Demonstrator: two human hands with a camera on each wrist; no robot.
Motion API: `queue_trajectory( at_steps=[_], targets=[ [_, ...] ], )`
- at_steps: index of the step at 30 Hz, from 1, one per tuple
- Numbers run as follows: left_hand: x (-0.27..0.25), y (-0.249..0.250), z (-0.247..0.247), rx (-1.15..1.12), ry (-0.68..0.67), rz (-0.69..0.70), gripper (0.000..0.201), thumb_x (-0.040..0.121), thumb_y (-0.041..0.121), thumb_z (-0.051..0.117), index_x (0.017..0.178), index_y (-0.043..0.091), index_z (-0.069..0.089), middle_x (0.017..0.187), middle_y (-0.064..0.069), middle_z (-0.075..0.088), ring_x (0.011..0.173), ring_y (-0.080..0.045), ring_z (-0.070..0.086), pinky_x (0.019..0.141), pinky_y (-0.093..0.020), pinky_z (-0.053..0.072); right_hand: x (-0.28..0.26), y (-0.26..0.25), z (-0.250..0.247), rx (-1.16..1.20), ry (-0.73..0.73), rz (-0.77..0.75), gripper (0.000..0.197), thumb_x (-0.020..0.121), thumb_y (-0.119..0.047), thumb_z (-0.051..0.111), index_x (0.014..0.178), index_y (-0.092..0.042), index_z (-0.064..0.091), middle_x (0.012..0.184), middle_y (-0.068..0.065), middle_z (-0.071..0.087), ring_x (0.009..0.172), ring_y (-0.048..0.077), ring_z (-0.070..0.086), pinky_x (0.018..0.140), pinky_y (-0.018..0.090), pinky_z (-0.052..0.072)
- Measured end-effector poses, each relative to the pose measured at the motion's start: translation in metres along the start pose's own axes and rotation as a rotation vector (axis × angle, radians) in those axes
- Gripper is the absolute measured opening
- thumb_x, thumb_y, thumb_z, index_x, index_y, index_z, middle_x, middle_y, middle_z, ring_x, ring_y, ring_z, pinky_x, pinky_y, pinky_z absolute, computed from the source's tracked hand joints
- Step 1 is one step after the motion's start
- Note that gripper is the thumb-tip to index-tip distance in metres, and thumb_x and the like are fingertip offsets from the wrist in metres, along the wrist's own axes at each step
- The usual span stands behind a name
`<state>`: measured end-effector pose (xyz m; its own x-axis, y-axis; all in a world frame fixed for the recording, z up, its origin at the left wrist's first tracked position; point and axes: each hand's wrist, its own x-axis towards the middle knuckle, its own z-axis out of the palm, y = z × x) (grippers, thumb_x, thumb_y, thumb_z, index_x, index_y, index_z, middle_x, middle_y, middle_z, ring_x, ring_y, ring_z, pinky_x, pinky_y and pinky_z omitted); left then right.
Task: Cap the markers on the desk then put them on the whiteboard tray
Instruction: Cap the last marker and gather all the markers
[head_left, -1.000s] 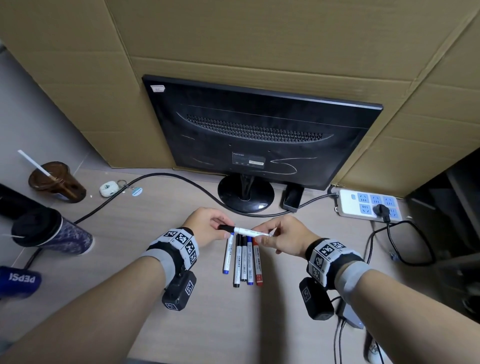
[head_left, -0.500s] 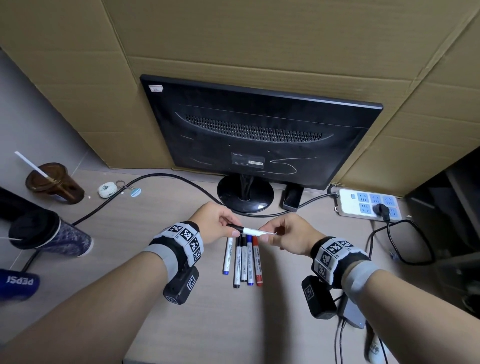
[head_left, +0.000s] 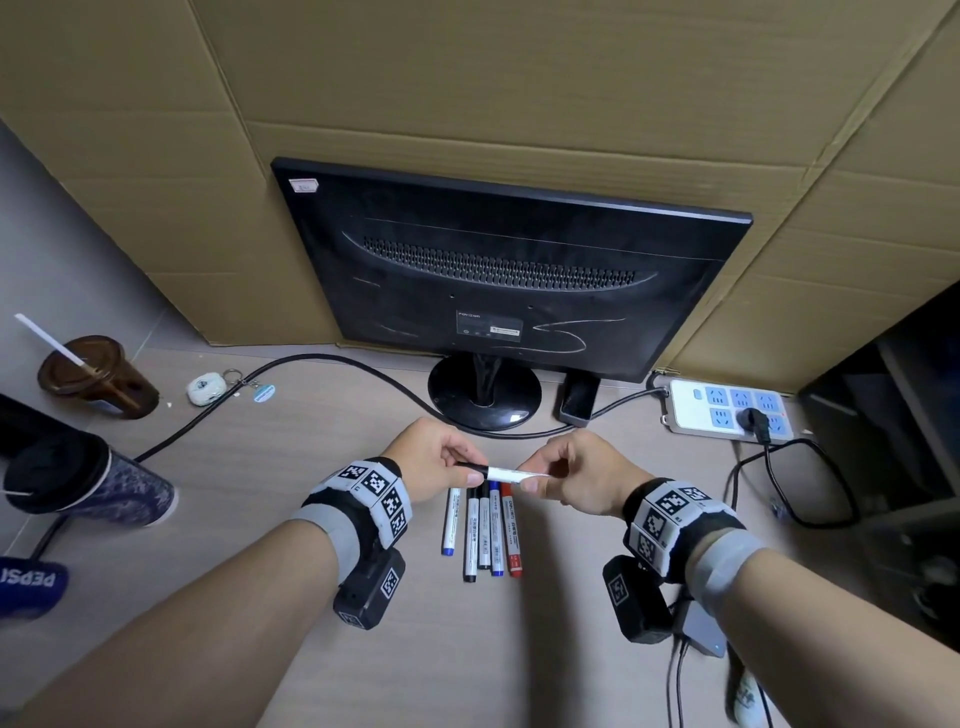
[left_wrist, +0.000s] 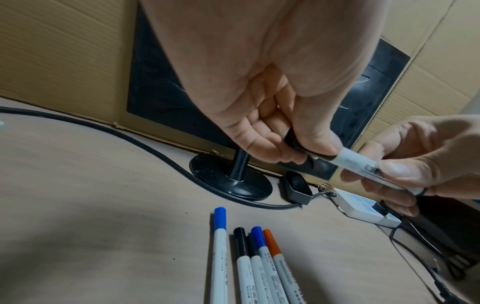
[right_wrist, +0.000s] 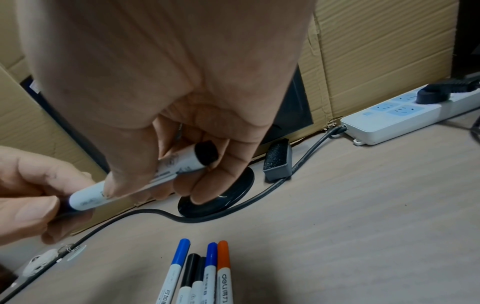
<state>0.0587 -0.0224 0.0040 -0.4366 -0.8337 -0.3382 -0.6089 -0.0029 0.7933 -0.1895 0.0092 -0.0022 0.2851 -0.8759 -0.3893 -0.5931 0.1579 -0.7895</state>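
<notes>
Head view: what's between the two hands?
Only the black marker bridges them: left hand pinches its cap end, right hand holds the barrel.

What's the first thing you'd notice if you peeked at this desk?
Two hands meet over the desk: the left hand pinches the black cap end of a marker and the right hand grips its white barrel. Five capped markers lie beneath, and a black monitor stands behind.

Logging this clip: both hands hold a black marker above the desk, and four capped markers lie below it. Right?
Not four: five markers lie on the desk, as the left wrist view shows. Both the left hand and right hand do hold the black marker.
</notes>
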Motion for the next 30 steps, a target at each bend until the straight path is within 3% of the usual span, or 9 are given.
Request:
queue_trajectory(
  at_steps=[7, 9, 12, 15, 18, 20, 22, 25, 30],
  targets=[
    [0.009, 0.007, -0.005, 0.022, -0.001, 0.019, 0.019, 0.081, 0.017, 0.083, 0.094, 0.031, 0.082, 0.079, 0.006, 0.076, 0.069, -0.005, 0.064, 0.075, -0.03, 0.057, 0.002, -0.004, 0.008, 0.015, -0.05, 0.1, 0.011, 0.085, -0.03, 0.079, 0.087, -0.02, 0.075, 0.064, -0.007, 0.064, 0.051, 0.01, 0.055, 0.054, 0.027, 0.048],
    [0.011, 0.013, -0.004, 0.004, 0.01, 0.016, 0.021, 0.082, 0.022, 0.082, 0.1, 0.033, 0.079, 0.076, 0.006, 0.077, 0.072, -0.006, 0.07, 0.073, -0.023, 0.057, 0.0, -0.007, 0.013, 0.031, -0.08, 0.109, 0.017, 0.087, -0.035, 0.078, 0.087, -0.019, 0.071, 0.063, 0.006, 0.066, 0.05, 0.015, 0.057, 0.052, 0.026, 0.049],
    [0.017, 0.011, 0.001, -0.052, 0.107, -0.021, 0.033, 0.086, 0.018, 0.078, 0.115, 0.031, 0.07, 0.101, 0.011, 0.074, 0.088, -0.005, 0.071, 0.073, -0.01, 0.05, 0.001, -0.001, 0.018, 0.031, -0.034, 0.13, 0.024, 0.089, -0.038, 0.075, 0.087, -0.015, 0.068, 0.068, 0.015, 0.072, 0.058, 0.018, 0.063, 0.061, 0.031, 0.056],
    [0.022, -0.012, 0.008, -0.012, 0.253, -0.184, 0.034, 0.086, 0.015, 0.072, 0.118, 0.025, 0.065, 0.116, 0.002, 0.07, 0.09, -0.009, 0.067, 0.072, -0.014, 0.049, 0.001, 0.012, 0.02, 0.086, 0.089, 0.246, 0.013, 0.089, -0.024, 0.072, 0.092, -0.014, 0.065, 0.084, 0.011, 0.074, 0.07, 0.029, 0.072, 0.066, 0.046, 0.065],
    [0.023, -0.048, 0.023, 0.112, 0.227, -0.433, 0.052, 0.082, 0.029, 0.076, 0.129, 0.016, 0.058, 0.129, -0.006, 0.063, 0.105, -0.021, 0.065, 0.086, -0.028, 0.05, 0.0, 0.027, 0.023, 0.148, 0.182, 0.348, 0.023, 0.085, -0.01, 0.067, 0.105, -0.013, 0.056, 0.095, 0.012, 0.065, 0.07, 0.03, 0.069, 0.053, 0.04, 0.062],
    [0.019, -0.065, 0.037, 0.154, 0.162, -0.531, 0.068, 0.076, 0.038, 0.08, 0.134, 0.014, 0.054, 0.135, -0.005, 0.056, 0.116, -0.024, 0.061, 0.089, -0.029, 0.048, 0.001, 0.037, 0.029, 0.135, 0.202, 0.392, 0.026, 0.08, -0.017, 0.064, 0.103, -0.015, 0.052, 0.093, 0.011, 0.063, 0.071, 0.03, 0.067, 0.053, 0.039, 0.06],
    [0.017, -0.075, 0.052, 0.167, 0.114, -0.567, 0.078, 0.071, 0.046, 0.081, 0.136, 0.013, 0.052, 0.135, -0.003, 0.055, 0.12, -0.023, 0.058, 0.091, -0.029, 0.047, 0.007, 0.046, 0.038, 0.132, 0.185, 0.429, 0.021, 0.078, -0.022, 0.057, 0.096, -0.012, 0.052, 0.085, 0.011, 0.067, 0.068, 0.029, 0.067, 0.058, 0.044, 0.063],
    [0.019, -0.082, 0.068, 0.184, 0.122, -0.538, 0.083, 0.068, 0.053, 0.083, 0.134, 0.013, 0.052, 0.131, -0.002, 0.058, 0.118, -0.022, 0.06, 0.096, -0.031, 0.049, 0.016, 0.053, 0.054, 0.21, 0.176, 0.487, 0.015, 0.088, -0.009, 0.051, 0.096, 0.002, 0.057, 0.072, 0.017, 0.069, 0.052, 0.027, 0.066, 0.05, 0.036, 0.06],
    [0.024, -0.084, 0.076, 0.202, 0.174, -0.536, 0.086, 0.056, 0.056, 0.089, 0.123, 0.019, 0.051, 0.118, -0.001, 0.062, 0.106, -0.022, 0.065, 0.093, -0.04, 0.056, 0.023, 0.063, 0.067, 0.145, 0.143, 0.509, 0.016, 0.08, -0.018, 0.062, 0.087, -0.005, 0.055, 0.075, 0.019, 0.072, 0.068, 0.04, 0.075, 0.063, 0.055, 0.063]
  ],
)
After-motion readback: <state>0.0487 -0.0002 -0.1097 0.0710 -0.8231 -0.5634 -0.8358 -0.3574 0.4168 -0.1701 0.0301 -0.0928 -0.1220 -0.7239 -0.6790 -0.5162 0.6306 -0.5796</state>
